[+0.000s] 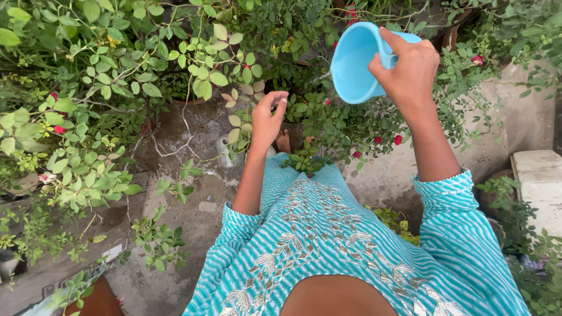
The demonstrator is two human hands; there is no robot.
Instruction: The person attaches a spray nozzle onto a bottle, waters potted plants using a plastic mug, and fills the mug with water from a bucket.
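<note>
Place: Garden corner with a rough grey floor (175, 281) and a stained grey wall (515, 111); leafy rose bushes (88, 88) fill the top and left.
Right hand: right hand (407, 73), at about 1 o'clock, is closed around the handle side of a light blue plastic mug (354, 64), tipped with its mouth facing down and left.
Left hand: left hand (266, 120), near the middle, has its fingertips pinched together by small leaves; I cannot tell if it holds anything.
Mug feel: looks light, stiff and smooth, maybe slippery when wet; best held by the handle.
Hard to see: the handle hides under the fingers, and the mug looks empty, though the bottom is not clear.
Other things: white block (538, 181) at 3 o'clock; small red flowers (398, 139) under the mug.
</note>
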